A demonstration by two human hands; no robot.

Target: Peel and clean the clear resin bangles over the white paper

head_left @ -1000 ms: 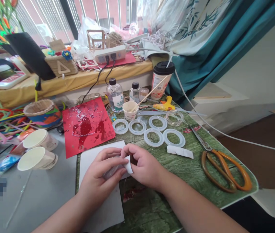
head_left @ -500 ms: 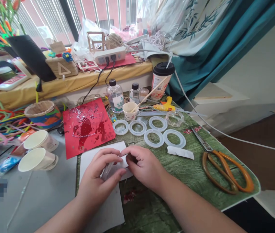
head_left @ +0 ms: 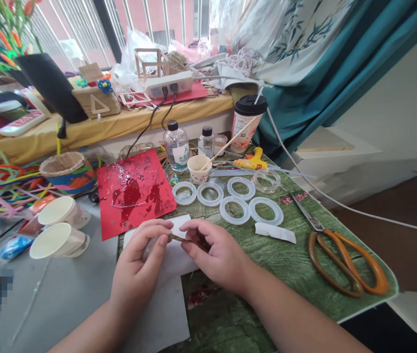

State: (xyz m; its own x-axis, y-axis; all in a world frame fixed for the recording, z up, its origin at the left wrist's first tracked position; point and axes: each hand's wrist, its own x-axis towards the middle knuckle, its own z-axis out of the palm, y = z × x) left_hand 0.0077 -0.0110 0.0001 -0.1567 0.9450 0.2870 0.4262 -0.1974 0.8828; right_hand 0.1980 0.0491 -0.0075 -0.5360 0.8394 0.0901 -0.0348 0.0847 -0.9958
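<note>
Over the white paper (head_left: 168, 314), my left hand (head_left: 140, 260) is curled around a clear, glossy item (head_left: 150, 248) that its fingers mostly cover. Its thumb and forefinger also pinch one end of a thin brownish strip (head_left: 176, 237). My right hand (head_left: 219, 255) comes in from the other side, thumb and fingertips closed on the strip's other end. What lies inside the right palm is hidden. Several translucent white rings (head_left: 235, 210) lie flat just beyond my hands. A small curled piece of white paper (head_left: 275, 232) is right of them.
Large orange-handled scissors (head_left: 335, 255) lie at right. A paper cup with a stick (head_left: 198, 169), clear bottle (head_left: 177, 152), yellow glue gun (head_left: 252, 159) and lidded drink cup (head_left: 244, 128) stand behind. Wet red paper (head_left: 137, 196) and two paper cups (head_left: 58, 240) are left.
My hands have turned the held item, so a thin brown edge now shows between them where white paper showed before. My left hand has shifted slightly left. The view has moved a little.
</note>
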